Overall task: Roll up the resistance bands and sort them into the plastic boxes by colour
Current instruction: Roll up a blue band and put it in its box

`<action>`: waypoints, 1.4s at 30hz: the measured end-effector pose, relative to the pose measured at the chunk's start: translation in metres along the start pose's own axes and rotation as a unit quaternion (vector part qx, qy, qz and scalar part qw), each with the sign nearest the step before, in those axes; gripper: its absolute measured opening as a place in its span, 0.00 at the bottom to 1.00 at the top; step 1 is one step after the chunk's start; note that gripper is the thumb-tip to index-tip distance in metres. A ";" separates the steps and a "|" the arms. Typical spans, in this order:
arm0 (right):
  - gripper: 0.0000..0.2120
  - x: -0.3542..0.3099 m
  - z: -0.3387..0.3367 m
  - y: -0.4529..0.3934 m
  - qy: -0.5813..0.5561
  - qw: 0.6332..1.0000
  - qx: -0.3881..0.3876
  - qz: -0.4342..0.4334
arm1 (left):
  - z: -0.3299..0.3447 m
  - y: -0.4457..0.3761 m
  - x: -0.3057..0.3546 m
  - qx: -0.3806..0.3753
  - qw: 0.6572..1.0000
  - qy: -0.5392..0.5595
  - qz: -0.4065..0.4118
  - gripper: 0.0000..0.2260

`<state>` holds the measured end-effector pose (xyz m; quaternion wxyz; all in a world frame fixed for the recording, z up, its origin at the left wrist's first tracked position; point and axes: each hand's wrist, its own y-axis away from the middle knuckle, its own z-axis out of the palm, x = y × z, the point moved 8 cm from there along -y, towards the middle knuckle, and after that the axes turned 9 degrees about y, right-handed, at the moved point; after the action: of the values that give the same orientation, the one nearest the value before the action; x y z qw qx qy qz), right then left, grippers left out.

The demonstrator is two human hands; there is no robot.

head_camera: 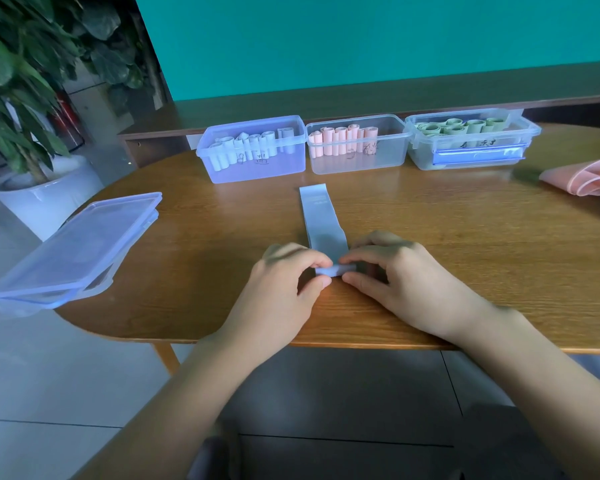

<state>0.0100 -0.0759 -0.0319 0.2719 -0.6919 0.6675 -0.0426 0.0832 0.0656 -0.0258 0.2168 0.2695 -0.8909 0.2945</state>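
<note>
A pale blue resistance band (321,216) lies flat on the wooden table (465,258), stretching away from me, its near end curled into a small roll. My left hand (284,282) and my right hand (392,271) pinch that roll from either side with thumbs and forefingers. Three clear plastic boxes stand in a row at the back: the left box (257,168) holds several rolled blue bands, the middle box (357,161) rolled pink bands, and the right box (471,154) rolled green bands.
Stacked clear lids (77,251) overhang the table's left edge. An unrolled pink band (586,178) lies at the far right. A potted plant (42,188) stands on the floor to the left. The table's front edge runs under my wrists.
</note>
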 end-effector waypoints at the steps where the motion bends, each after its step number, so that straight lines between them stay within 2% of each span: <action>1: 0.10 0.000 0.001 0.000 0.005 1.000 -0.001 0.001 | 0.001 -0.001 -0.001 -0.003 1.000 -0.002 -0.004 0.09; 12: 0.08 0.001 0.001 -0.010 0.002 1.000 0.019 -0.004 | 0.002 -0.005 -0.007 -0.013 1.000 0.005 -0.016 0.13; 20: 0.07 -0.002 0.000 -0.005 0.001 1.000 0.005 0.000 | -0.008 -0.001 -0.002 0.012 0.999 0.035 -0.030 0.05; 27: 0.03 -0.006 -0.010 0.018 -0.062 0.998 0.000 0.001 | -0.008 0.022 0.008 0.003 0.999 0.038 0.001 0.02; 31: 0.04 -0.006 -0.011 0.017 -0.049 0.999 0.011 -0.008 | -0.009 0.019 0.008 0.017 0.999 0.030 0.019 0.02; 35: 0.09 0.000 -0.005 0.016 -0.026 1.000 -0.009 0.004 | -0.006 0.017 0.000 0.007 0.999 0.032 -0.003 0.08; 42: 0.10 -0.001 -0.005 0.008 -0.002 1.000 0.002 -0.010 | -0.008 0.017 0.001 0.025 0.999 0.039 -0.001 0.13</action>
<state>0.0007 -0.0766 -0.0308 0.2742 -0.6977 0.6603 -0.0457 0.0736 0.0819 -0.0264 0.2447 0.2638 -0.8739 0.3269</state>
